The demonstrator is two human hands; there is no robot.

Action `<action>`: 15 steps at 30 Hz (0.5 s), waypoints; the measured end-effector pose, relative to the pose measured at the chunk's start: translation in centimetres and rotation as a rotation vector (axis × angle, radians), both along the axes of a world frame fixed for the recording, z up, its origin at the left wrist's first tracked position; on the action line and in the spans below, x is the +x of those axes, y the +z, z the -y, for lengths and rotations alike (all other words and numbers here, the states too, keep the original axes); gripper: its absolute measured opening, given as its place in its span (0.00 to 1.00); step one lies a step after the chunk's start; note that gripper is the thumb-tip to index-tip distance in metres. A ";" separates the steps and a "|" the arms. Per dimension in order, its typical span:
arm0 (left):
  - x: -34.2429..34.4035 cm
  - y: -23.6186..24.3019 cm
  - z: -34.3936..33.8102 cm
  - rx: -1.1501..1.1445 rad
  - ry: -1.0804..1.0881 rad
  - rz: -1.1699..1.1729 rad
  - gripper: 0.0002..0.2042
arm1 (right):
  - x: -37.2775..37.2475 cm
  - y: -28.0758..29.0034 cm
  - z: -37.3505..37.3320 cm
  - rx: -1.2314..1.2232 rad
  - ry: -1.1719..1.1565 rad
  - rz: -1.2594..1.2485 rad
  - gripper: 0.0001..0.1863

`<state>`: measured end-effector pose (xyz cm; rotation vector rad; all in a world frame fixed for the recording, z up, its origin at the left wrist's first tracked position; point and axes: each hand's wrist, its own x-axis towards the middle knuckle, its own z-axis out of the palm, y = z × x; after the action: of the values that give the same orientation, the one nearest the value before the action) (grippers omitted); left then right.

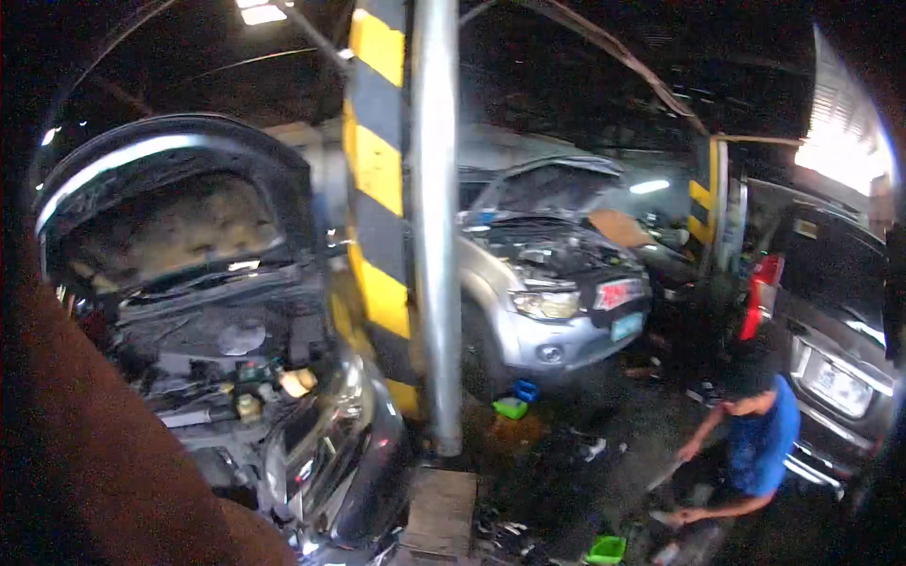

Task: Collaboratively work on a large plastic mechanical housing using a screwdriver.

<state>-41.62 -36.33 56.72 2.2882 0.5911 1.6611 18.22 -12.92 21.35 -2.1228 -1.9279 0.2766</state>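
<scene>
Both hands of the wearer fall outside the head view, so I cannot tell whether they are wide, narrow or holding anything. Along the lower left runs a blurred brown shape (113, 453); I cannot tell whether it is a sleeve.

Nearest to it is a dark car (236, 311) on the left side, its hood (179, 217) raised and the underside facing the camera. Its nose points toward the lower right, and its long axis runs slantwise from there back to the upper left. The open engine bay (212, 391) lies just beyond the brown shape; its exact place relative to the hands cannot be told. A pale tan piece (297, 382) sits near the bay's right edge.

Right of the car stand a striped pillar (380, 170) and a metal pole (436, 226). Farther back is a silver vehicle (557, 330), hood up. At right, 1 co-worker in a blue shirt (764, 439) bends low; 2 green trays (604, 550) rest on the floor.
</scene>
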 end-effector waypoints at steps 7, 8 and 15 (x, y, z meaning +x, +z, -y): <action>-2.2 -1.9 -2.5 0.062 0.176 -0.051 0.24 | -2.0 -11.1 4.4 -0.315 0.279 0.053 0.21; -2.6 -2.0 -2.5 0.099 0.190 -0.057 0.24 | -2.4 -13.9 6.2 -0.390 0.384 0.082 0.21; -2.2 0.1 -2.3 0.263 0.285 -0.140 0.27 | -1.3 -23.3 16.9 -0.397 1.173 0.282 0.22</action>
<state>-43.79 -33.98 56.85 2.6280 0.8056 1.8083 16.95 -29.79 -1.99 -0.9232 -3.3019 0.6179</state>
